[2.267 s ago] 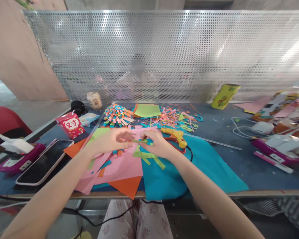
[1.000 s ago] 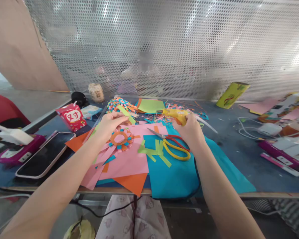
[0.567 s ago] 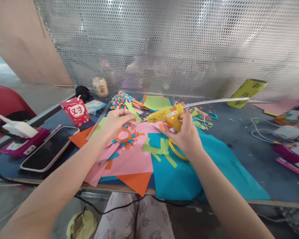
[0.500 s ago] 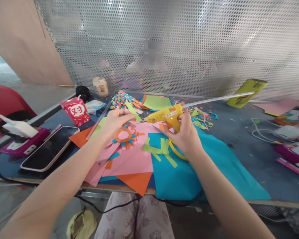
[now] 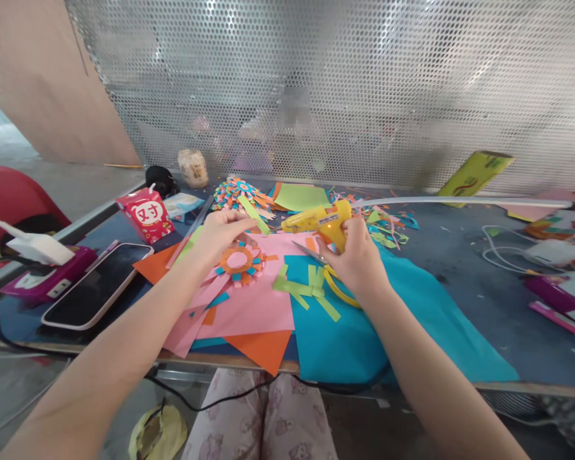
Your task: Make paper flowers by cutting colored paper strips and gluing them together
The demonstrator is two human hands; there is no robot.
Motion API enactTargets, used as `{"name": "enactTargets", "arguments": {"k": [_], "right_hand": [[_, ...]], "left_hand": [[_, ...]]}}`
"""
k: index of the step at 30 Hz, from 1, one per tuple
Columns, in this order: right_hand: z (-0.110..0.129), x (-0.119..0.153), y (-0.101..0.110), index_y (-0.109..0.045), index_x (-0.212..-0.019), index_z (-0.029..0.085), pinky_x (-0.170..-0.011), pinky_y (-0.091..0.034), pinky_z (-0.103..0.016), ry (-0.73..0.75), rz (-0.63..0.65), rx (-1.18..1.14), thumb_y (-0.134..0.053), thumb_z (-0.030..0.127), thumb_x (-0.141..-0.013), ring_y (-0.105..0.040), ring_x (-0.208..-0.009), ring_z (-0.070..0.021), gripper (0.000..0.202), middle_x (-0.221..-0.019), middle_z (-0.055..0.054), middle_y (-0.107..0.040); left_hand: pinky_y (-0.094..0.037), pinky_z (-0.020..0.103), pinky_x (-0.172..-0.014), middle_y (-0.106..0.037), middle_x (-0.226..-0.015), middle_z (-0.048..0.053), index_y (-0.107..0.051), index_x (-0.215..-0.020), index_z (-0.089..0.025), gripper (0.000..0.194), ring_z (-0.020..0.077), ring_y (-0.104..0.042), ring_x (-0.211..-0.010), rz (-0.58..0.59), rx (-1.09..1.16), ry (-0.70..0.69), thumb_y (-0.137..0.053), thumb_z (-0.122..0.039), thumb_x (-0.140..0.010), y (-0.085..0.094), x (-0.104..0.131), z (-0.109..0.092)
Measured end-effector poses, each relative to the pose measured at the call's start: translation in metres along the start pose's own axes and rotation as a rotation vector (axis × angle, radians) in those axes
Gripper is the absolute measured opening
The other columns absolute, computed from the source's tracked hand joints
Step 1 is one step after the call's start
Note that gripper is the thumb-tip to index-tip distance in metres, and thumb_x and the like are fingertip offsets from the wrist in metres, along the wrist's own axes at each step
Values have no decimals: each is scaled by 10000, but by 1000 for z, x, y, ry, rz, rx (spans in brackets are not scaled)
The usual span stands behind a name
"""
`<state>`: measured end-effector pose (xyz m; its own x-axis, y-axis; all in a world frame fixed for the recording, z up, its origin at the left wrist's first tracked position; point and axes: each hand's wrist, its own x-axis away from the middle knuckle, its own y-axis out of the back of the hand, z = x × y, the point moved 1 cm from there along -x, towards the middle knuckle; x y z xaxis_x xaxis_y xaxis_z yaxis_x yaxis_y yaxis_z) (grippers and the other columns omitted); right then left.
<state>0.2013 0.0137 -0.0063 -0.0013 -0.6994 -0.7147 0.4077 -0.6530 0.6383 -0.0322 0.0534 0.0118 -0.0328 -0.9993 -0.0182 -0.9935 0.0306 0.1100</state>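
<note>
My right hand (image 5: 352,255) is wrapped round a yellow glue gun (image 5: 314,220), whose nozzle points left and whose long clear glue stick reaches out to the right. Between the fingertips of my left hand (image 5: 232,231) is a green paper strip (image 5: 253,214), close to the nozzle. Under that hand an orange, blue and pink paper rosette (image 5: 238,264) lies on pink paper (image 5: 263,310). Scissors (image 5: 338,287) with yellow handles rest below my right hand, partly hidden by it. Beside them, several green strips (image 5: 311,284) lie across blue paper (image 5: 345,348).
A phone (image 5: 96,287), a purple power strip (image 5: 52,278) and a red packet (image 5: 145,214) stand at the left. Behind are a fringed paper flower (image 5: 239,191) and paper scraps (image 5: 388,223). A yellow-green tube (image 5: 476,176) stands at the back right, before a perforated metal panel (image 5: 364,96).
The glue stick has swung lower and now points more level to the right. The glue gun's nozzle has shifted slightly; both hands hold nearly the same places.
</note>
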Motion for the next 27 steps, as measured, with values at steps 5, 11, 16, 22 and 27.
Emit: {"name": "enactTargets", "arguments": {"k": [5, 11, 16, 22, 27], "right_hand": [[3, 1, 1, -328, -811, 238, -502, -388, -288, 30, 3, 1, -576, 430, -755, -558, -673, -202, 318, -814, -47, -539], [7, 3, 0, -334, -816, 236, -500, -391, -288, 55, 13, 17, -566, 459, -770, -566, -685, -212, 325, -811, -50, -545], [2, 1, 0, -333, -808, 239, -494, -385, -284, 40, -17, 21, -585, 413, -757, -555, -672, -202, 311, -809, -42, -532], [3, 1, 1, -334, -801, 236, -494, -389, -289, 25, 14, 10, -589, 427, -756, -552, -664, -205, 322, -810, -46, -539], [7, 3, 1, -346, -806, 234, -491, -391, -288, 58, 26, -3, -564, 450, -774, -551, -679, -209, 309, -806, -48, -534]], "left_hand": [[-286, 139, -320, -670, -751, 22, -587, -732, -144, 186, 88, -617, -459, 10, 48, -2, -704, -259, -643, 0, -3, 2], [-385, 151, -368, -688, -754, 34, -603, -714, -137, 156, 93, -619, -466, -9, 30, 0, -702, -241, -653, 0, -2, 2], [-396, 158, -373, -698, -773, 38, -621, -712, -139, 136, 84, -605, -451, 10, 33, -8, -692, -242, -658, -1, -1, 2], [-377, 153, -372, -698, -796, 39, -620, -718, -140, 159, 85, -617, -473, -29, 9, -2, -697, -263, -653, 0, 2, -2], [-395, 167, -390, -680, -686, 18, -619, -710, -145, 146, 91, -604, -450, -41, 15, 18, -701, -246, -646, -1, 2, -2]]}}
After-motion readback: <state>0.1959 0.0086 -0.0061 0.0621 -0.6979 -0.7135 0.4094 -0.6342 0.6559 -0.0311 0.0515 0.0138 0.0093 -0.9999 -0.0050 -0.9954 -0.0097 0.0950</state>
